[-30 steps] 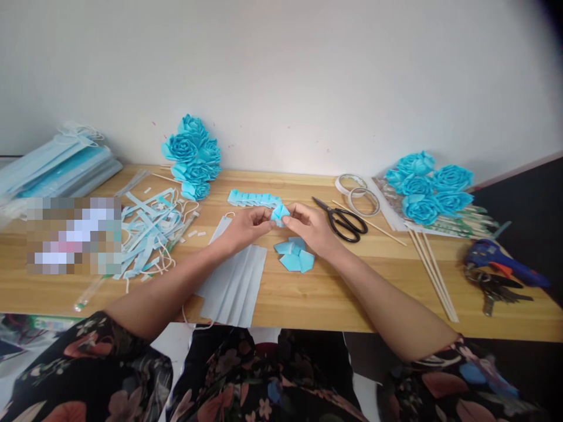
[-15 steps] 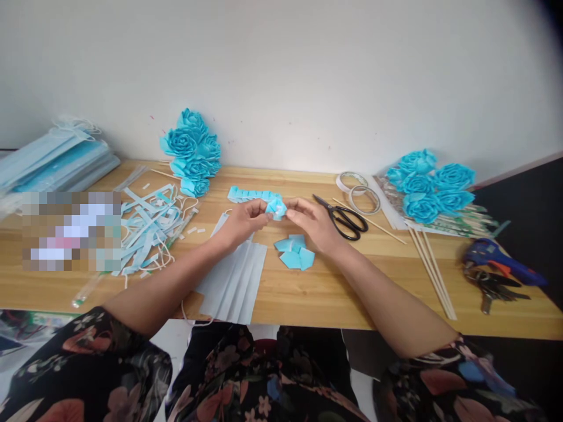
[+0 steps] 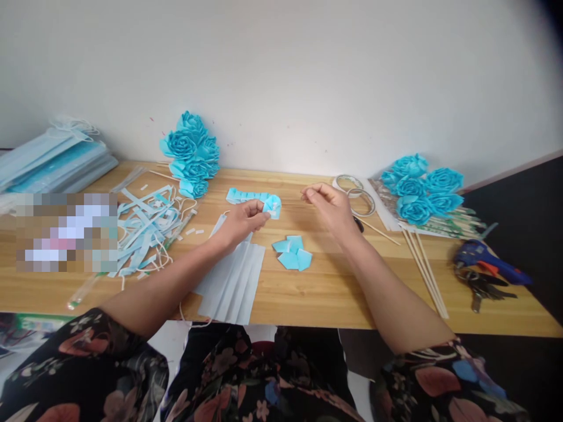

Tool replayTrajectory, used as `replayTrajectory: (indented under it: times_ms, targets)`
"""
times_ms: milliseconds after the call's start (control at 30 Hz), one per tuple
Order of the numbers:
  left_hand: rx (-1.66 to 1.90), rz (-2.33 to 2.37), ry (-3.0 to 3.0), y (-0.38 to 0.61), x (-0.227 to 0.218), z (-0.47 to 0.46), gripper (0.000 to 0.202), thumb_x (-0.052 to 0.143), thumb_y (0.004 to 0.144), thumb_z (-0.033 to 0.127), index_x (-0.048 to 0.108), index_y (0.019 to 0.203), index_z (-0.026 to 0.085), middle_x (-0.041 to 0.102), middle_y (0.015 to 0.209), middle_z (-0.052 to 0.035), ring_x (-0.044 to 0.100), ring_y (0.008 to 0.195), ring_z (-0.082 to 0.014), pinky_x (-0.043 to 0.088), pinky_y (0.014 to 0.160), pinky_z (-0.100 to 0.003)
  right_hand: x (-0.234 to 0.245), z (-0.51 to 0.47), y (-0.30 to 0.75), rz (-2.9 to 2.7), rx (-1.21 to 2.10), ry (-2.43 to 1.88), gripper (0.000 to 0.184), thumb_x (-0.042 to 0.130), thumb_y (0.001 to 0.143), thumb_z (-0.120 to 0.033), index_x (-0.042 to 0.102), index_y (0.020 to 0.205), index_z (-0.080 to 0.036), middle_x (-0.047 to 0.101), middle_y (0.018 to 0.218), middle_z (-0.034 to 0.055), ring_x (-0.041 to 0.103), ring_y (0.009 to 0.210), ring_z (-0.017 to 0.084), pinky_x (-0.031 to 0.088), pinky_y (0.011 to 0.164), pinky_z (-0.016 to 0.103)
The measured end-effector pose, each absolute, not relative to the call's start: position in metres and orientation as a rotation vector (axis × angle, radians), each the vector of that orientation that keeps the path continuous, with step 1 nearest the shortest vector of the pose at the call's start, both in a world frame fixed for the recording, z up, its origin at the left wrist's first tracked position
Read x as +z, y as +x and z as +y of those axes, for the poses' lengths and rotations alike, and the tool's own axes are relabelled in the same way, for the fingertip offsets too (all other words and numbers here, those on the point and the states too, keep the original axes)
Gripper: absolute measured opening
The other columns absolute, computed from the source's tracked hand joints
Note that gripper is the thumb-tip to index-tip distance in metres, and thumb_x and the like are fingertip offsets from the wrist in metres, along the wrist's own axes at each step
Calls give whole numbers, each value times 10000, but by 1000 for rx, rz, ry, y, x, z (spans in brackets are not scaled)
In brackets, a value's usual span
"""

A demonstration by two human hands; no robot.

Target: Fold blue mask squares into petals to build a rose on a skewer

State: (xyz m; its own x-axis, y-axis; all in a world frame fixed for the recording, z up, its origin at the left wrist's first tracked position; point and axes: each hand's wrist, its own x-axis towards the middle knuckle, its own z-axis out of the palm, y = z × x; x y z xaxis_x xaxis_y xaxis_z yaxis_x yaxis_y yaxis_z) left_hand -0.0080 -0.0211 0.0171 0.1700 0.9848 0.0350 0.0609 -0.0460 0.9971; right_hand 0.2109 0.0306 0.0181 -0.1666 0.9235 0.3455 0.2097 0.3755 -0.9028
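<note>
My left hand (image 3: 240, 221) pinches a small folded blue piece (image 3: 272, 206) just above the wooden table (image 3: 308, 293), close to a row of folded blue pieces (image 3: 244, 196). My right hand (image 3: 332, 206) is lifted a little to the right, fingers curled and thumb against forefinger; whether anything is in the pinch is too small to see. It covers most of the black scissors (image 3: 357, 223). A few cut blue squares (image 3: 292, 253) lie between my forearms. A pale pleated face mask (image 3: 235, 281) lies under my left wrist.
Blue rose bunches stand at the wall (image 3: 191, 153) and lie at the right (image 3: 422, 190). Tape rolls (image 3: 357, 190), wooden sticks (image 3: 424, 269), a blue glue gun (image 3: 488, 258) and keys (image 3: 481, 287) are to the right. Cut strips (image 3: 147, 228) and stacked masks (image 3: 53, 164) sit left.
My right hand has let go of the folded blue piece and moved right and up, over the scissors. My left hand keeps the piece in the same place.
</note>
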Motion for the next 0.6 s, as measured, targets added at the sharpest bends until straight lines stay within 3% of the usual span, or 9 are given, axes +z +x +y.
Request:
replayTrajectory:
  times_ms: [267, 600]
  targets:
    - [1037, 1118, 1389, -8, 22, -24, 265, 623, 756, 379, 479, 654, 182, 478, 549, 44, 414, 534, -84, 331, 544, -230, 15, 17, 199, -1794, 923, -990, 197, 640, 860, -355, 708, 986, -220, 745, 1012, 28, 673, 895, 176, 512, 843, 332]
    - [894, 1063, 1512, -9, 15, -21, 288, 615, 760, 403, 476, 651, 175, 441, 565, 52, 352, 524, -72, 255, 527, -239, 12, 12, 196, -1773, 1245, -867, 275, 614, 892, -355, 664, 1139, -244, 726, 1042, 23, 666, 1001, 187, 508, 904, 341]
